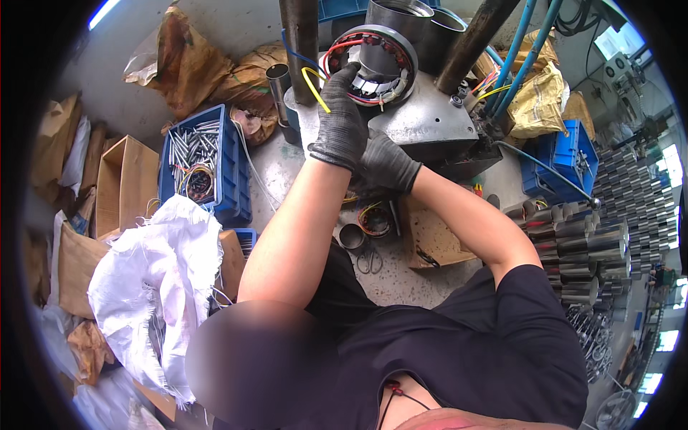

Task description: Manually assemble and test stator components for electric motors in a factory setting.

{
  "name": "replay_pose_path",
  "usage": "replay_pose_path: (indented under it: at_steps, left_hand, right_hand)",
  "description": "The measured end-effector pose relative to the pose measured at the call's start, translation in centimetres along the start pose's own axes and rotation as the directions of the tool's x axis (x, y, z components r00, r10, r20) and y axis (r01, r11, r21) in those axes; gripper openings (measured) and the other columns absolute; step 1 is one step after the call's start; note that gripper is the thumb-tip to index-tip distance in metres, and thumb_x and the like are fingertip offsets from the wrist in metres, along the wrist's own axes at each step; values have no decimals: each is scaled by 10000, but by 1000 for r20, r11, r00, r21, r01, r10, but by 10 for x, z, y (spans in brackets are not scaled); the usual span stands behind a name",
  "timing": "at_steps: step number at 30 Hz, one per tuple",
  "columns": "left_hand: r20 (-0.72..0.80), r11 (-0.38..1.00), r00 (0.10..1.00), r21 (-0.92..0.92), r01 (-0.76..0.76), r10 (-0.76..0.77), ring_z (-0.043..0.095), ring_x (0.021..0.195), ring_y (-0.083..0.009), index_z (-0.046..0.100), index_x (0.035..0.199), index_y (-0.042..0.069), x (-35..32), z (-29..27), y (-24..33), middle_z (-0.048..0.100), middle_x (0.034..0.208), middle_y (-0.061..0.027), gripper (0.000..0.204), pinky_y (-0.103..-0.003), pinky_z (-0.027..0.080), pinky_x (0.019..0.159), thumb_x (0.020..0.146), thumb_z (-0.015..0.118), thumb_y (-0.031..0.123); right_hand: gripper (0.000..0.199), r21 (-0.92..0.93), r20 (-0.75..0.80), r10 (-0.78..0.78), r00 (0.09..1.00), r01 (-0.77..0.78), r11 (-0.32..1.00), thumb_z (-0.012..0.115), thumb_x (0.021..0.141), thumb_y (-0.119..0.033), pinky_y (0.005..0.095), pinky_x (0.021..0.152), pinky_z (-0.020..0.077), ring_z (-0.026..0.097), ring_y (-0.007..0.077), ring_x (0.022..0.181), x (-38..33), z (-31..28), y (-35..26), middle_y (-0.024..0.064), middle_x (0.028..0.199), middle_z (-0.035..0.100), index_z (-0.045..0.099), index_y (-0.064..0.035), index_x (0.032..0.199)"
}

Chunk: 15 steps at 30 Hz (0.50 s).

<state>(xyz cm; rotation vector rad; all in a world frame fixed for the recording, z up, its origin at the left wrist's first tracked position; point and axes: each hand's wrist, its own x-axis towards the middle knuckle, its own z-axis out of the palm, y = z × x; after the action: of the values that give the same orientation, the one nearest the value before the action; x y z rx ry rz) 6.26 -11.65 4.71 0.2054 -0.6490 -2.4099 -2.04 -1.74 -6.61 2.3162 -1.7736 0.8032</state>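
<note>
Head view shows the left hand (342, 118) in a dark glove gripping the wired motor ring (376, 61) seated on the grey press plate (423, 118); the right hand (387, 163) rests closed beneath. Finished-looking steel cylinders (584, 247) stack right; pins fill the blue bin (204, 161).

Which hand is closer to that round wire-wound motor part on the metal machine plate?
The left. The left hand reaches up and touches the wound motor ring at its near side. The right hand sits lower, below the ring, by the grey plate.
</note>
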Motion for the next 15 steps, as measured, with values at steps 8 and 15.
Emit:
replay_pose_path:
  at_steps: [8, 15]
  left_hand:
    - [-6, 829, 1000, 560, 11, -9, 700, 826, -199, 614, 1275, 39, 5, 12, -43, 705, 1039, -111, 436, -329, 600, 669, 845, 655, -19]
    - [218, 452, 976, 874, -181, -30, 669, 1077, -233, 546, 1384, -16, 49, -11, -103, 670, 1258, -196, 627, -316, 530, 939, 779, 709, -16]
  right_hand:
    - [308, 94, -360, 279, 890, -263, 960, 756, 834, -39, 379, 838, 578, 694, 295, 956, -112, -109, -55, 132, 1094, 705, 677, -60, 1132]
    - [187, 822, -368, 847, 384, -291, 489, 695, 1009, -210, 269, 702, 589, 718, 140, 826, -184, -164, -46, 112, 1082, 746, 696, -64, 1126]
